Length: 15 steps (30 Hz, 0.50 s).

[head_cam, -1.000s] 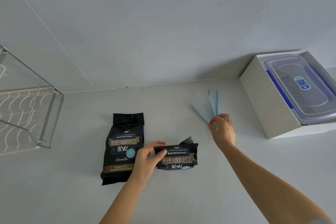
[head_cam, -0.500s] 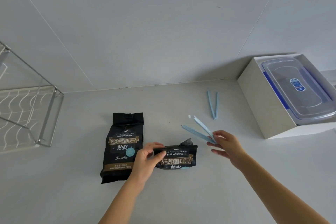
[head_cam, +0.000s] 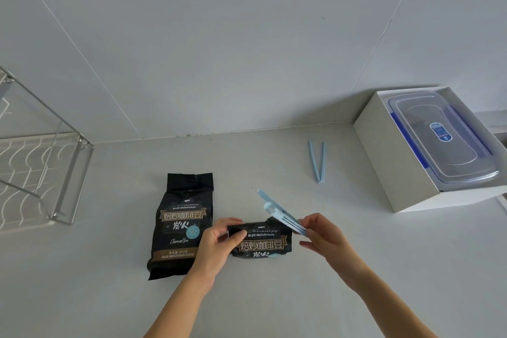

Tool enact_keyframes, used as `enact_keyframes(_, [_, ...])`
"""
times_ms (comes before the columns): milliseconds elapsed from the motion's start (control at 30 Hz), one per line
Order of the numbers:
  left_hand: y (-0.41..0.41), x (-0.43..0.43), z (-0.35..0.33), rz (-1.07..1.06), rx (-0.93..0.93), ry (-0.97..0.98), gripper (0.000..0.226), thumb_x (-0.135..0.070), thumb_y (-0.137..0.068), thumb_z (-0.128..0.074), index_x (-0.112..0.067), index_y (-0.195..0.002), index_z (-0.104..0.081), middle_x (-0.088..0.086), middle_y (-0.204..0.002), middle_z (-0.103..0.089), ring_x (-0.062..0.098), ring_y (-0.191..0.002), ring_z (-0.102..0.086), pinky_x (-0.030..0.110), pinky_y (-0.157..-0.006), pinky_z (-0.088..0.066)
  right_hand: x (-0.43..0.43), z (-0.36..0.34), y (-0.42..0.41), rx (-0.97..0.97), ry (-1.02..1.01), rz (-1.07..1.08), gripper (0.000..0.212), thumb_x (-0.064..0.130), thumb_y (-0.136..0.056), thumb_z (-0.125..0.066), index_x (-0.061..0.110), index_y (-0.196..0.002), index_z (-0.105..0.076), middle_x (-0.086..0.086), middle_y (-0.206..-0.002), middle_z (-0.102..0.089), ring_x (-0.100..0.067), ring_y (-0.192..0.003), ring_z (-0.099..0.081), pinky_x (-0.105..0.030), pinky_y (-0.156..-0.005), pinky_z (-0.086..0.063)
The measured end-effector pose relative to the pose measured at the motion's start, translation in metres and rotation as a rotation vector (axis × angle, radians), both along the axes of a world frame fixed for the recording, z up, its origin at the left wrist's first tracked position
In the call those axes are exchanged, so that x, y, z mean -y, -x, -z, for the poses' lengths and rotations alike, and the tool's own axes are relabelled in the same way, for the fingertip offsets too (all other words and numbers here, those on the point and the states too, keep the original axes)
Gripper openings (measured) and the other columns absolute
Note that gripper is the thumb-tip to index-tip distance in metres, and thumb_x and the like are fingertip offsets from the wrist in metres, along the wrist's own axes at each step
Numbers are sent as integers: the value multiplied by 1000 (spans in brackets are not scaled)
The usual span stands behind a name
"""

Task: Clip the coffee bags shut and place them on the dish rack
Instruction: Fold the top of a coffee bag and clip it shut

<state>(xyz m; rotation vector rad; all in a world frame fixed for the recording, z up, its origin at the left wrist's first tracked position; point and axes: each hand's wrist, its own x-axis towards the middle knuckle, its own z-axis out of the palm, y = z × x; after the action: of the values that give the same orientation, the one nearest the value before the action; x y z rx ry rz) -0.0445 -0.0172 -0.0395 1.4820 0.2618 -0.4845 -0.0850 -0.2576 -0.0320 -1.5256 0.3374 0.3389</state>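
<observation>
Two black coffee bags lie on the grey counter. The full-length bag [head_cam: 182,221] lies flat at centre left, its top unclipped. The second bag [head_cam: 262,241], folded down short, is gripped at its left end by my left hand [head_cam: 216,244]. My right hand [head_cam: 325,236] pinches the hinge end of a light blue clip [head_cam: 279,212], whose arms are spread apart and point up-left over the folded bag's top right corner. A second blue clip [head_cam: 318,160] lies on the counter further back. The wire dish rack [head_cam: 63,173] stands at the left edge.
A white box [head_cam: 389,156] holding a clear lidded container [head_cam: 444,143] with blue clasps sits at the right against the tiled wall. Bare counter lies between the bags and the rack.
My right hand picked one blue clip off the counter and brought it left and toward me, up to the folded bag. My left hand kept hold of that bag.
</observation>
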Motion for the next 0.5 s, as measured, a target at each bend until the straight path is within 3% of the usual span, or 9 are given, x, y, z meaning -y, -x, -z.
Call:
enact_keyframes(67, [0,0,1,6,0,5,18,0,-81,-66,-14,-92,-70,13,-105,-67,19,-92,-64,27,-78,-54,2,-3,-4,50,91,-51,24,-6,-94,-40,12,-87,-55,-4,-110,-65,-16,-98,-59,-32,-88,-50])
enact_keyframes(167, [-1,-1,2,2,0,11,18,0,-81,-67,-15,-91,-70,16,-102,-69,23,-92,-64,37,-83,-52,7,-7,-7,157,268,-125,34,-8,-90,-46,22,-81,-58,1,-111,-67,-14,-106,-60,-35,-92,-45])
enact_keyframes(233, [-2,-1,4,9,5,-2,18,-1,-81,-67,-16,-90,-71,14,-101,-70,22,-94,-64,36,-84,-52,6,-8,-8,213,309,-123,37,-6,-89,-51,28,-78,-60,4,-110,-67,-11,-109,-60,-31,-93,-45])
enact_keyframes(367, [-2,-2,5,8,14,17,21,-1,-81,-67,-19,-89,-75,4,-97,-74,16,-94,-66,27,-84,-53,-2,-5,-6,181,132,-29,30,-6,-85,-59,22,-75,-65,1,-106,-70,-14,-104,-63,-35,-93,-49])
enact_keyframes(500, [-2,-2,5,21,13,54,22,-1,-82,-65,-18,-92,-75,0,-95,-76,10,-91,-69,18,-73,-54,-8,1,-1,128,-111,115,12,1,-79,-66,11,-74,-66,-8,-110,-70,-27,-109,-62,-42,-98,-48])
